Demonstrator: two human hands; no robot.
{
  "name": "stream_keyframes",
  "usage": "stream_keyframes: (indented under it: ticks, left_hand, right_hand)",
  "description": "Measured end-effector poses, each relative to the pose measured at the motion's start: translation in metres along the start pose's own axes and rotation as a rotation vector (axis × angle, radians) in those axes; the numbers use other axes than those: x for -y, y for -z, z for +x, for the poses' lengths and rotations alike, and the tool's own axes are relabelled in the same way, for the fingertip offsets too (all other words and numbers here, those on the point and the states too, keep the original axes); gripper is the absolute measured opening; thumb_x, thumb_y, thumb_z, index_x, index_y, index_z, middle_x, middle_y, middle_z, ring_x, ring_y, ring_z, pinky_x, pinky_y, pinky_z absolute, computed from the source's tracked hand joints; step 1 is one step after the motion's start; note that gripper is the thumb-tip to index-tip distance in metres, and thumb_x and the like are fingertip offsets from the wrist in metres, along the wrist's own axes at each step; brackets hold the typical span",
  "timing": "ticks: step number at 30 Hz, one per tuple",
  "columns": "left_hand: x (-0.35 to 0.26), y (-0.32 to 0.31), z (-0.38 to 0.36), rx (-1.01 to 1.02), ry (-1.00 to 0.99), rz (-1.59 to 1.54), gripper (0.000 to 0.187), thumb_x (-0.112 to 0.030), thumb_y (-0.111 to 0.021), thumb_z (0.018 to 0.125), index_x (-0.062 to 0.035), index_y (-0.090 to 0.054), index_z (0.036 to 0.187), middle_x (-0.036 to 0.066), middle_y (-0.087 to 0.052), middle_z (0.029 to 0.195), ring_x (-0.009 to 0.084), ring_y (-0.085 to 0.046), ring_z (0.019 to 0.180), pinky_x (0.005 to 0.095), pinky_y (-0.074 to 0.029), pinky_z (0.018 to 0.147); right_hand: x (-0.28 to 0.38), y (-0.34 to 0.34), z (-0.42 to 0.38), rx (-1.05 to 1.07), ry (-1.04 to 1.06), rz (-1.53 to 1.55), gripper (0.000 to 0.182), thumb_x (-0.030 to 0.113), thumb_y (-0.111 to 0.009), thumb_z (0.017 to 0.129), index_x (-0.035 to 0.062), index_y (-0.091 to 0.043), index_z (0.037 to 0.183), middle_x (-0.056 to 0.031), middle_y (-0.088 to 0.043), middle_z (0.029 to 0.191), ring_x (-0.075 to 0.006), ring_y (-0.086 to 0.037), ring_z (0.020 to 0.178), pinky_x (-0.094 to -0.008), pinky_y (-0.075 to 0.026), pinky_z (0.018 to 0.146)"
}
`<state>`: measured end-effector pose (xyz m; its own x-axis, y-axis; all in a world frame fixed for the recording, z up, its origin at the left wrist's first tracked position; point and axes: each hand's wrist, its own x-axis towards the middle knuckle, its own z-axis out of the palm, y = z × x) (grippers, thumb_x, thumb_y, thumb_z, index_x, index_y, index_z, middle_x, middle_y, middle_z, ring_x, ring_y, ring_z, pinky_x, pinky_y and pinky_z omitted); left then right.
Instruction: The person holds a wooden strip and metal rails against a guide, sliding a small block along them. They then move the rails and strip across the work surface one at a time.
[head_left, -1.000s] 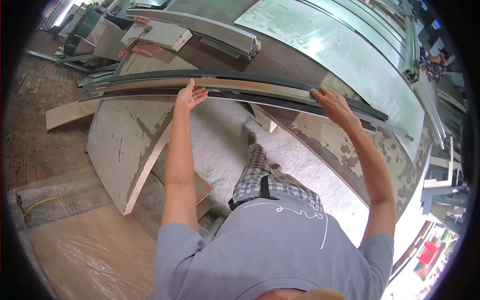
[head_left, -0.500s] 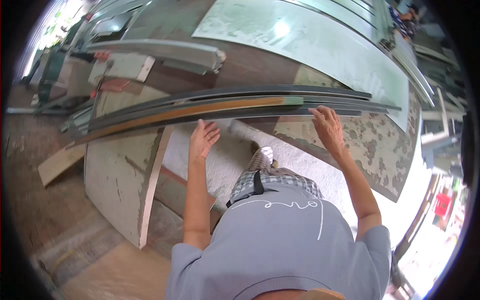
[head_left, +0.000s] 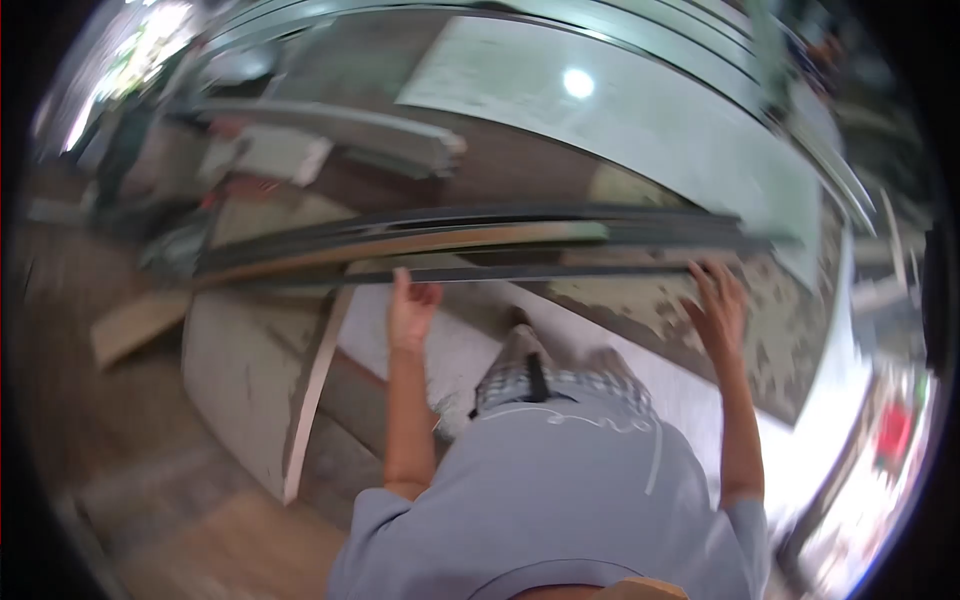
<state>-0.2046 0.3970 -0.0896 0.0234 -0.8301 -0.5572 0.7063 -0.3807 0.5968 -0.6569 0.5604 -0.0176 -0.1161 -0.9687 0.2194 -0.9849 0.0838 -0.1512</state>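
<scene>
The picture is blurred by motion. A bundle of long curved profiles (head_left: 450, 240), dark ones and a brown one, lies across a worn table top (head_left: 640, 290). The nearest dark strip (head_left: 560, 272) sits a little apart from the bundle, on my side. My left hand (head_left: 412, 308) reaches up to its near edge, thumb and fingertips on it. My right hand (head_left: 718, 305) has its fingers hooked over the strip near its right end. Both arms are stretched out ahead of my grey shirt.
A pale board (head_left: 250, 370) leans under the table's left side and a wooden plank (head_left: 135, 325) lies on the floor. Farther back lie a grey metal channel (head_left: 350, 125) and a large shiny sheet (head_left: 640, 120). White floor (head_left: 460, 350) lies below my hands.
Both hands have come back toward me and lower. The nearest dark strip has separated from the bundle and shifted my way. The camera has swung, blurring the view.
</scene>
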Motion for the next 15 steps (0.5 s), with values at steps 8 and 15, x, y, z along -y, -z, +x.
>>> stream_keyframes:
  ticks: [8,15]
  left_hand:
    - [0.033,-0.019,-0.089,-0.039,-0.242,0.058,0.027,-0.036,-0.063,0.082,-0.0093,-0.058,0.086,0.005,-0.062,0.078,0.0169,-0.061,0.068,0.0333,-0.052,0.068]
    - [0.180,-0.070,-0.172,0.003,-0.193,0.140,0.029,-0.037,-0.061,0.084,-0.0077,-0.059,0.088,0.006,-0.062,0.081,0.0166,-0.061,0.072,0.0325,-0.051,0.073]
  right_hand:
    - [-0.075,0.039,-0.042,0.176,0.339,0.102,0.040,0.009,-0.073,0.061,0.0088,-0.055,0.096,-0.0080,-0.054,0.079,-0.0277,-0.054,0.076,-0.0394,-0.040,0.066]
    - [-0.212,0.051,-0.155,0.260,0.191,0.083,0.036,0.006,-0.067,0.070,0.0047,-0.053,0.103,-0.0120,-0.057,0.088,-0.0323,-0.054,0.083,-0.0414,-0.042,0.070]
